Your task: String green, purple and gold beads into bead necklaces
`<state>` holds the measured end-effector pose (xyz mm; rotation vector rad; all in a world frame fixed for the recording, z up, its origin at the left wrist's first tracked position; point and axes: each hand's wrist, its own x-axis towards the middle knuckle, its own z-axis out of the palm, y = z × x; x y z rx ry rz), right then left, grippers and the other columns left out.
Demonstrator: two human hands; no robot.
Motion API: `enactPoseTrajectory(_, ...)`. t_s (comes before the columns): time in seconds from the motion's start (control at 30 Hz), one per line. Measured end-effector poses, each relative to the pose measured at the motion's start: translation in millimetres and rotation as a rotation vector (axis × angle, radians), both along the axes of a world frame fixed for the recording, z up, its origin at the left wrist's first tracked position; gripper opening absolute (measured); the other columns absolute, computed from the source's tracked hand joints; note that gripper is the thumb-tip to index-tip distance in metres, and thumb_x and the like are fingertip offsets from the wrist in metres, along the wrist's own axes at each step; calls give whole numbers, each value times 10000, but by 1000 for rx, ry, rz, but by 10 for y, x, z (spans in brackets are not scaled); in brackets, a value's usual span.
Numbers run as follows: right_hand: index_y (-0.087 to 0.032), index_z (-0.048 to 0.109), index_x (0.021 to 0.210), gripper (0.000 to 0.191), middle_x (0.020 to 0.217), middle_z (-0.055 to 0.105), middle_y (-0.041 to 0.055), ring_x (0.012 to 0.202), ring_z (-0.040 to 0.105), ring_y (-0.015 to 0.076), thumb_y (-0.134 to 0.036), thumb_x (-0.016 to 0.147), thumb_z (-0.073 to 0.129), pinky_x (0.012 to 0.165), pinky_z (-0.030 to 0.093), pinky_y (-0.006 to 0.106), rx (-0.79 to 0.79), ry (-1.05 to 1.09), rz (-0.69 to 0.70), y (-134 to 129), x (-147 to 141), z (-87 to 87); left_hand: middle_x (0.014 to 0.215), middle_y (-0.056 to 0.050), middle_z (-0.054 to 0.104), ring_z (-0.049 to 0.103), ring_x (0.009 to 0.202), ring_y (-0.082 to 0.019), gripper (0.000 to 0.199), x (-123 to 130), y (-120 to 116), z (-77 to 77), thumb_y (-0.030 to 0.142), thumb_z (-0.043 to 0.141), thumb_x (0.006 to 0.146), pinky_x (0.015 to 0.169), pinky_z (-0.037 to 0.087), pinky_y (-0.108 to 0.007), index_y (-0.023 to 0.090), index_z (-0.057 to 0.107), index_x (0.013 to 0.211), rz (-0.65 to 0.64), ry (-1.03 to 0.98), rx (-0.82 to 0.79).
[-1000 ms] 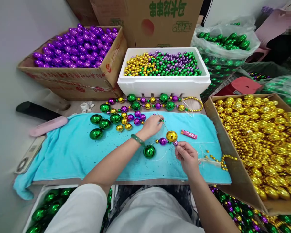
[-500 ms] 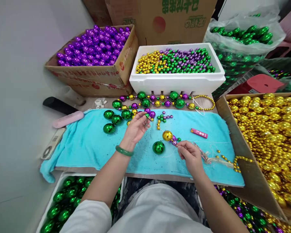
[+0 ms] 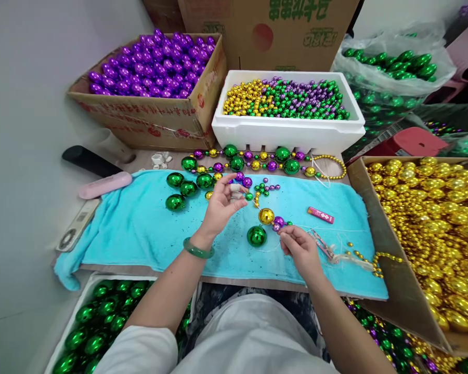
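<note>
My left hand (image 3: pixel 223 205), a green bangle (image 3: pixel 198 248) on its wrist, is open with fingers apart. A small green bead (image 3: pixel 249 197) is just off its fingertips, on a thin string. Further along are a large gold bead (image 3: pixel 266 216) and a purple bead (image 3: pixel 278 222). My right hand (image 3: pixel 301 250) is closed in a pinch on the string beside a small light purple bead (image 3: pixel 276 227). A large green bead (image 3: pixel 256 236) lies on the blue towel (image 3: pixel 140 234) below the gold one.
Several large green beads (image 3: pixel 175 202) lie left on the towel. Behind it are a finished-looking bead strand (image 3: pixel 236 164) and a white foam box (image 3: pixel 288 132) of small beads. Cardboard boxes hold purple beads (image 3: pixel 152 67) and gold beads (image 3: pixel 444 234). Scissors (image 3: pixel 323 244) lie right.
My left hand's fingers have spread from a pinch by the small green bead. That bead now sits lower and nearer the gold bead. My right hand keeps its pinch, shifted slightly left.
</note>
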<state>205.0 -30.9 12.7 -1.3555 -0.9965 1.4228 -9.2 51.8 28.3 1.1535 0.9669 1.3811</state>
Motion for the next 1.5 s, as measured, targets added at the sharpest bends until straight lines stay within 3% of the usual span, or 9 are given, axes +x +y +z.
enactPoseTrajectory(0.23,-193,580,777,286,530,525,-35,452,415,83,-449,720,696,414,279,213,-43,56,-42,56,-7,-105,1053,-87,671,614,981,-229,199,-234,324,-249,219,617,834,931,486,-378,186,691,1016,196,829,48)
enactPoseTrajectory(0.43,-192,585,770,290,531,527,-33,453,418,83,-454,725,702,415,285,211,-45,47,-65,79,35,-124,1147,-159,648,628,1032,-315,327,-91,527,-326,229,555,880,885,496,-428,163,644,1188,2,1442,29)
enactPoseTrajectory(0.57,-190,592,778,281,538,530,-31,464,428,87,-443,724,702,430,316,215,-55,55,-67,78,76,-120,1029,-163,680,599,1065,-355,309,-19,576,-319,213,629,810,881,485,-455,180,666,1115,-39,1563,72)
enactPoseTrajectory(0.67,-189,598,780,272,539,527,-32,465,425,87,-436,727,699,438,322,219,-55,60,-74,69,110,-125,1015,-146,688,596,1056,-328,289,-32,553,-287,221,654,772,928,464,-454,174,664,1057,71,1311,81)
enactPoseTrajectory(0.77,-188,606,775,259,534,524,-31,464,420,88,-423,723,701,441,325,223,-56,68,-74,61,127,-129,958,-89,687,642,890,-236,289,-67,464,-197,278,693,722,820,510,-374,177,643,988,174,676,-111)
enactPoseTrajectory(0.87,-186,612,762,244,531,521,-28,470,426,92,-413,726,696,447,336,225,-42,62,-57,55,115,-125,865,-47,685,649,731,-158,272,-105,345,-67,318,691,708,661,519,-280,175,624,930,113,-9,-359)
enactPoseTrajectory(0.97,-186,611,735,239,514,513,-27,463,423,93,-412,730,689,444,336,226,-11,39,-24,49,89,-115,828,-66,703,643,668,-121,206,-139,256,50,325,641,763,596,512,-222,145,634,863,65,-354,-480)
enactPoseTrajectory(1.17,-184,622,715,208,490,502,-28,447,421,96,-386,721,672,433,320,229,5,-5,-4,29,61,-87,780,-75,706,617,604,-92,197,-167,185,141,300,560,852,510,487,-171,129,652,823,34,-530,-527)
enactPoseTrajectory(1.5,-179,628,709,205,476,502,-31,430,422,92,-381,710,662,429,311,227,6,-13,-1,3,51,-63,762,-75,710,609,574,-87,180,-115,106,163,297,597,829,475,466,-164,124,645,813,25,-530,-544)
